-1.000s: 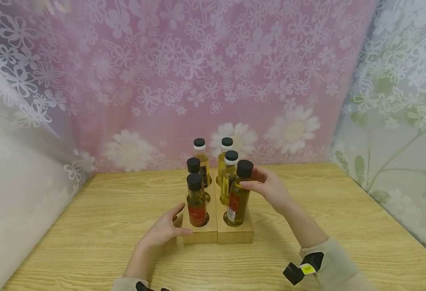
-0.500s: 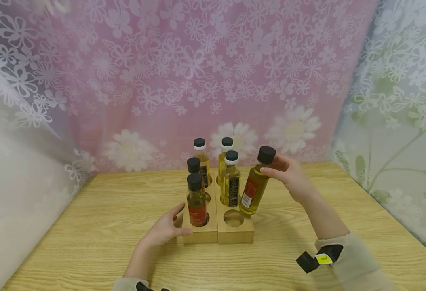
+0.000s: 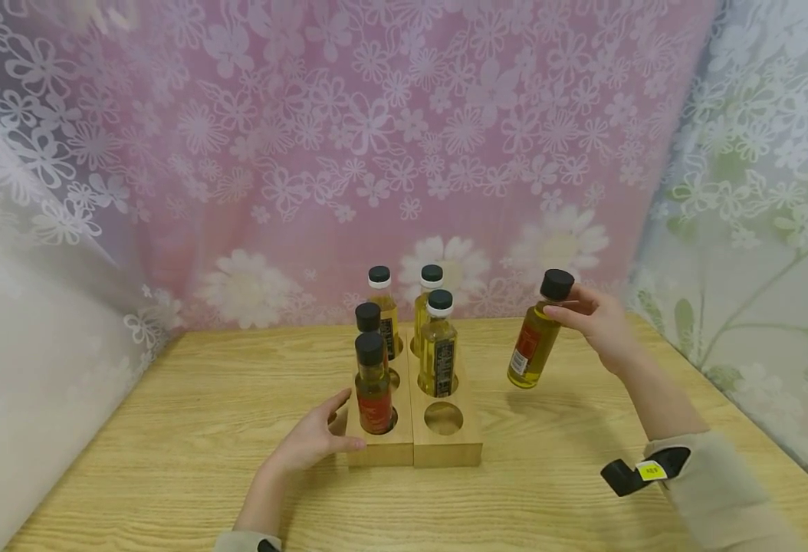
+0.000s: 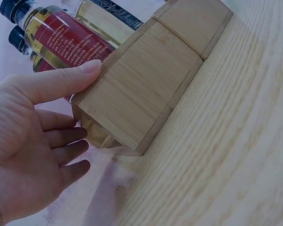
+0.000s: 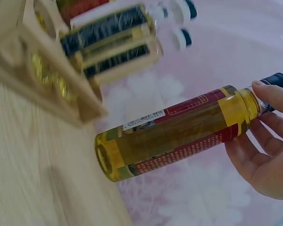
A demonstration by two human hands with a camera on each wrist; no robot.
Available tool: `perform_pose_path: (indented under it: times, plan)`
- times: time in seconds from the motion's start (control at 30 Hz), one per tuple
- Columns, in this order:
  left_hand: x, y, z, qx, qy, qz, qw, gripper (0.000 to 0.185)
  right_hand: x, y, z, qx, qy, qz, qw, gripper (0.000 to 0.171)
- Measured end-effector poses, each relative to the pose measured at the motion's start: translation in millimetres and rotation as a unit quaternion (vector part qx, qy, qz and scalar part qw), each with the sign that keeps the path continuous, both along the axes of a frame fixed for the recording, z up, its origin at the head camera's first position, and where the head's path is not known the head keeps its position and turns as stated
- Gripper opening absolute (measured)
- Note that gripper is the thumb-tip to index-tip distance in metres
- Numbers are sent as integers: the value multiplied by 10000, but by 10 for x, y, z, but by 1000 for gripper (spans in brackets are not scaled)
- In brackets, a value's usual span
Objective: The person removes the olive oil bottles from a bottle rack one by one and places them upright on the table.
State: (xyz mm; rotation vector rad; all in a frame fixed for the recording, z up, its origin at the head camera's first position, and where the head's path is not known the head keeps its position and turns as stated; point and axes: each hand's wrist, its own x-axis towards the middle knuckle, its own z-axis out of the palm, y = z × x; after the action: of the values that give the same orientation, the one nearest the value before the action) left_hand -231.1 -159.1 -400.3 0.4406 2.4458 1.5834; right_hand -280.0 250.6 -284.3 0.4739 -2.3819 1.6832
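Bare desk point(image 3: 583, 475) right of wooden rack point(image 3: 445, 448). Right hand point(image 3: 600, 322) gripped tilted oil bottle point(image 3: 533, 337) there; left hand point(image 3: 310, 437), fingers straight, touched rack.

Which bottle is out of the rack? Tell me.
The red-labelled bottle in the right hand, tilted in the air right of the rack; the other five stand in holes.

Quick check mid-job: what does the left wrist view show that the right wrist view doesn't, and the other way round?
Only the left wrist view shows the left hand, its thumb pressed against the front of the wooden holder on the table. Only the right wrist view shows the right hand gripping the lifted bottle by its neck, tilted, clear of the holder. Both show the holder and bottles standing in it.
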Motion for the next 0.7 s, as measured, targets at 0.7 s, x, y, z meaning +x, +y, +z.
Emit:
perform_pose_path:
  times: [0.7]
  plan:
    - [3,-4,-1,-71,22,53,10000,94,-470,521,-325,336,-377,-602,9969,58]
